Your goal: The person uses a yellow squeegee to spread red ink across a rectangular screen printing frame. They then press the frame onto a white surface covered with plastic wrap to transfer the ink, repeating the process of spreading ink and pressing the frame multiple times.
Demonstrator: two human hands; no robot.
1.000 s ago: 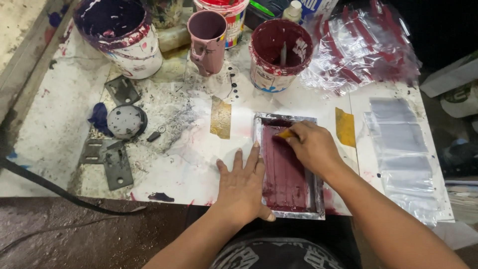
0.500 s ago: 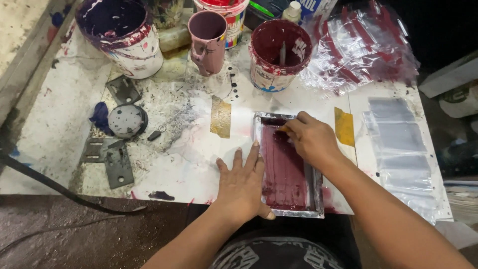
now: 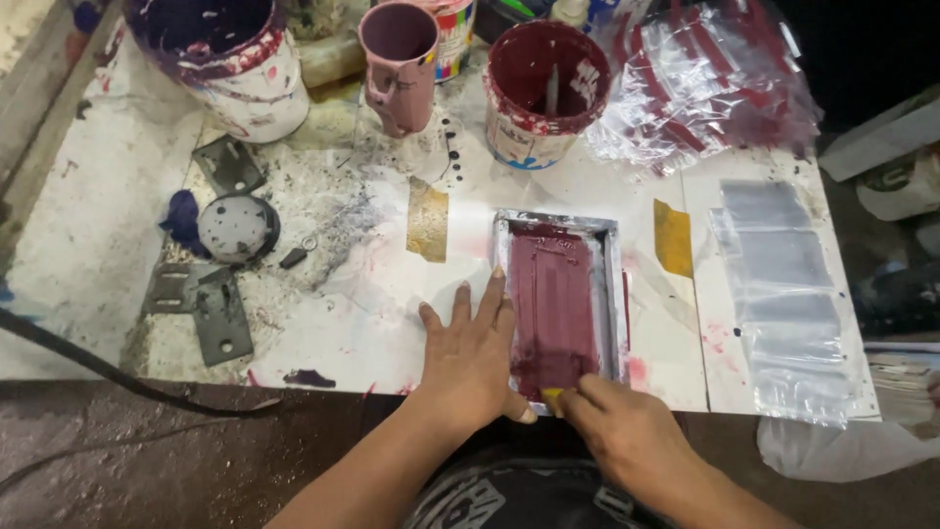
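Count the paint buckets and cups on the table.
4 in view, along the far edge: purple bucket far left, pink cup, a partly cropped can behind it, red bucket. Others may be cropped.

Both arms are bare, with no sleeves. The left hand (image 3: 473, 362) and right hand (image 3: 627, 436) wear no gloves. The dark shirt has a grey-white print.

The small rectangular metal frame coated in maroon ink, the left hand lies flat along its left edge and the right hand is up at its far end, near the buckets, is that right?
Not quite. The head view shows the right hand at the near end of the small rectangular metal frame coated in maroon ink, by the table edge, pinching a small yellow tool. The left hand does lie flat along the frame's left edge.
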